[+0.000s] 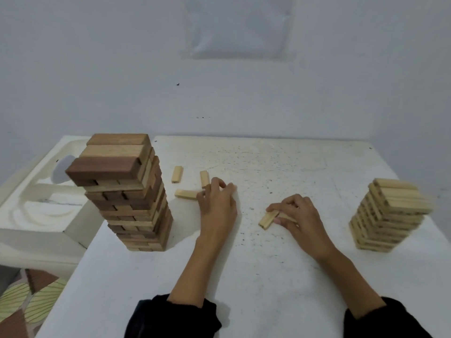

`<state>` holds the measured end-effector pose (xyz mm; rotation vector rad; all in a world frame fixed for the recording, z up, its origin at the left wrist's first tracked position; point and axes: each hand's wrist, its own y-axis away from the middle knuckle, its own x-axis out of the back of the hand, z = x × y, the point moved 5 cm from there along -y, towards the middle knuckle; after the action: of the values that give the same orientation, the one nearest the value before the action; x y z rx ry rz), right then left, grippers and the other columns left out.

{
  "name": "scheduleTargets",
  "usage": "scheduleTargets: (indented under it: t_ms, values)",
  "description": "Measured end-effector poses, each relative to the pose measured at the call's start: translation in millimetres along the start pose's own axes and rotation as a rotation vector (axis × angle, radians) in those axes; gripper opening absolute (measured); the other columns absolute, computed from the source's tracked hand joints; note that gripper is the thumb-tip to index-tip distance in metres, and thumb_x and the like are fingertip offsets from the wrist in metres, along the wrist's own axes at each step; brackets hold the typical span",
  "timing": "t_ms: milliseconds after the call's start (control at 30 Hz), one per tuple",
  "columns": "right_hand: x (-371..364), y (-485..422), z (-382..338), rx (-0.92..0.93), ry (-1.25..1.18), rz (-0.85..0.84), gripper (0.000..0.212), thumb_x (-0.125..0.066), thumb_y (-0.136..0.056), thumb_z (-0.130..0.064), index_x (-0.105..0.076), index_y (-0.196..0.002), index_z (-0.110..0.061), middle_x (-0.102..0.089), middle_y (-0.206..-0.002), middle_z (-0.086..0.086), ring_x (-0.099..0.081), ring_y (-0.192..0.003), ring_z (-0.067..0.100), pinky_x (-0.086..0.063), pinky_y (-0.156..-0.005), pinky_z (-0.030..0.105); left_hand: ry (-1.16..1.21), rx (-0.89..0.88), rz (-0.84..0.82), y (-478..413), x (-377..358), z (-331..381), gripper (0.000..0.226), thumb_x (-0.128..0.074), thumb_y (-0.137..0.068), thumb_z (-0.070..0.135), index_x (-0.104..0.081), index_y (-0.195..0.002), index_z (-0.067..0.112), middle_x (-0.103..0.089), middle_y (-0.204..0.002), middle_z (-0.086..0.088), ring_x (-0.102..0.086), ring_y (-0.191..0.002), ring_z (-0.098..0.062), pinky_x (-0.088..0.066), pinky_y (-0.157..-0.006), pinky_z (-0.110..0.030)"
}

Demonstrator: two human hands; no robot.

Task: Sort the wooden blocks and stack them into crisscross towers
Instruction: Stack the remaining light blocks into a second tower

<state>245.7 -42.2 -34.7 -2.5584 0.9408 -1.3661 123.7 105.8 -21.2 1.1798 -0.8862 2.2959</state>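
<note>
We count two towers on the table (256, 276). The left tower (131, 198) stands at 9 o'clock and is built of larger brown and pale blocks. Its top layer holds three blocks with long axes 9-to-3. The right tower (388, 215) stands at 3 o'clock and is built of small pale blocks. We count three loose pale blocks lying flat at 11 o'clock. Block 1 (177, 174) and block 2 (204, 178) have long axes near 12-to-6, and block 3 (186, 193) lies near 9-to-3. The left hand (217, 206) rests on the table with its fingers curled at the near ends of blocks 2 and 3; we cannot tell whether it grips either. The right hand (297, 215), near table centre, pinches the held block (268, 219) between thumb and fingers, low over the surface, with its long axis 2-to-8. We cannot tell whether a second block lies under the fingers.
</note>
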Motion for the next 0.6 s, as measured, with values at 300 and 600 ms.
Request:
scheduleTargets:
  t_ms: [300,600]
  values:
    - [24,17,15,-0.284,0.053,0.073,0.031,-0.068,-0.084,-0.027,-0.064,-0.115,-0.024,-0.043,-0.085,-0.011,-0.045,-0.069,0.001,-0.031,-0.058,0.01,0.256,-0.164,-0.275,13,-6,37,0.027,-0.047,-0.097,0.021,-0.069,-0.111,0.015,-0.061,-0.086,-0.004,-0.053,-0.078,-0.015,-0.039,-0.068,-0.024]
    - [27,23,5,-0.244,-0.191,-0.127,0.062,-0.066,-0.063,-0.054,-0.057,-0.122,-0.034,-0.059,-0.092,-0.015,-0.054,-0.067,0.008,-0.046,-0.064,0.019,0.329,-0.243,-0.583,10,-6,24,0.057,-0.081,-0.068,0.038,-0.06,-0.121,0.031,-0.055,-0.111,0.015,-0.045,-0.103,-0.002,-0.036,-0.087,-0.017]
